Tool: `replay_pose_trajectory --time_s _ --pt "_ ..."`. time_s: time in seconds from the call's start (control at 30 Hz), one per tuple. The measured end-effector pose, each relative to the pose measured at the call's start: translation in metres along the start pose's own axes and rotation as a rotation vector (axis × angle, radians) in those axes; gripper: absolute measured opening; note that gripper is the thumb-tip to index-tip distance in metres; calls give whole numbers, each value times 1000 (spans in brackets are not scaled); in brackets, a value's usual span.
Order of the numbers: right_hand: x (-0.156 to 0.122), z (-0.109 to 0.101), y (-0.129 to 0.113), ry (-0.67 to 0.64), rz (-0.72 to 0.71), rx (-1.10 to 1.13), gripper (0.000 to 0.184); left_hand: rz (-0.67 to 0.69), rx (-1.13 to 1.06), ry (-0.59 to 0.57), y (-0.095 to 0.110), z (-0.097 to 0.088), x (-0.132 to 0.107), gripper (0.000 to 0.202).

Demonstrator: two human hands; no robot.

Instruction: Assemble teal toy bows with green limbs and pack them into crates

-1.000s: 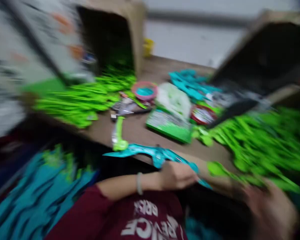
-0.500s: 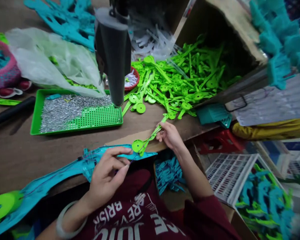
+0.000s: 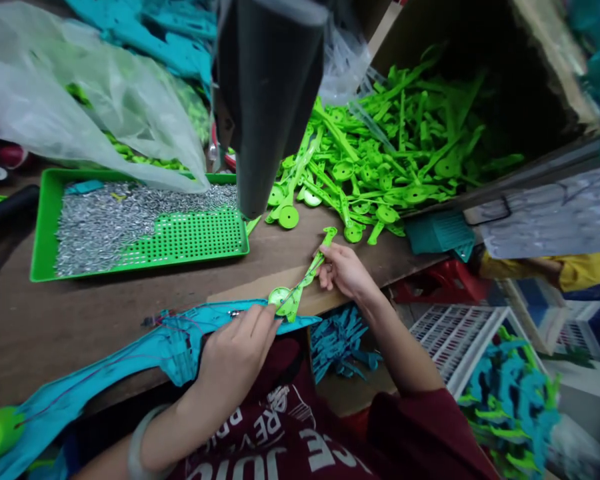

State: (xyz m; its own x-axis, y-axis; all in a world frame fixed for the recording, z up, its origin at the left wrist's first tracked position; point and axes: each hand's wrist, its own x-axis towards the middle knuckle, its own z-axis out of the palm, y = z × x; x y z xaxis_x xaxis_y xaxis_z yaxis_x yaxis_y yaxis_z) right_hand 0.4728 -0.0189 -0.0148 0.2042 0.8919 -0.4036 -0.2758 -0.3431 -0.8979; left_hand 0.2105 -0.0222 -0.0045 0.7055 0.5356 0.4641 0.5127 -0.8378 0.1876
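Near table edge: right hand [image 3: 344, 272] pinches the green plastic arm [image 3: 303, 281] by its shaft. Left hand [image 3: 237, 350] grips the teal plastic piece [image 3: 145, 350], fingertips touching the arm's round end. Green tray [image 3: 43, 230] far left.

A brown wooden worktable [image 3: 55, 320] stands above white slatted crates [image 3: 453, 340] and a red stool [image 3: 440, 280].

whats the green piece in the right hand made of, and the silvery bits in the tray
The green piece, pinched by the right hand: likely moulded plastic, uniform bright colour, slight sheen. The silvery bits in the tray: probably metal, they glint; too small to confirm.
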Motion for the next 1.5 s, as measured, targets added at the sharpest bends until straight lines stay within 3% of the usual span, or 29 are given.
replay_pose_trajectory --time_s 0.1,0.17,0.27,0.3,0.37,0.43,0.53,0.8,1.07,1.5 --pt "3 -1 -2 -8 18 -118 44 42 6 -43 2 6 -2 13" --pt "2 -1 0 92 -69 -254 39 49 -40 -28 3 10 -1 13" --pt "-9 2 7 346 -453 -572 30 23 -94 21 3 11 1 9" --pt "-14 4 10 365 -614 -696 27 17 -104 26 3 11 2 10" --pt "-26 8 15 228 -872 -904 20 13 -118 28 3 10 4 9" --pt "-36 11 17 -22 -980 -1007 17 20 -140 43 4 10 6 4" --pt "-40 11 17 -207 -969 -1041 20 54 -197 54 5 13 7 10" --pt "-34 2 13 -335 -928 -1104 17 169 -187 -14 6 19 7 4" --pt "-37 10 19 -214 -947 -1041 6 109 -58 9 1 12 12 13" --pt "-39 14 23 -132 -919 -1014 7 10 -70 -27 2 10 14 20"
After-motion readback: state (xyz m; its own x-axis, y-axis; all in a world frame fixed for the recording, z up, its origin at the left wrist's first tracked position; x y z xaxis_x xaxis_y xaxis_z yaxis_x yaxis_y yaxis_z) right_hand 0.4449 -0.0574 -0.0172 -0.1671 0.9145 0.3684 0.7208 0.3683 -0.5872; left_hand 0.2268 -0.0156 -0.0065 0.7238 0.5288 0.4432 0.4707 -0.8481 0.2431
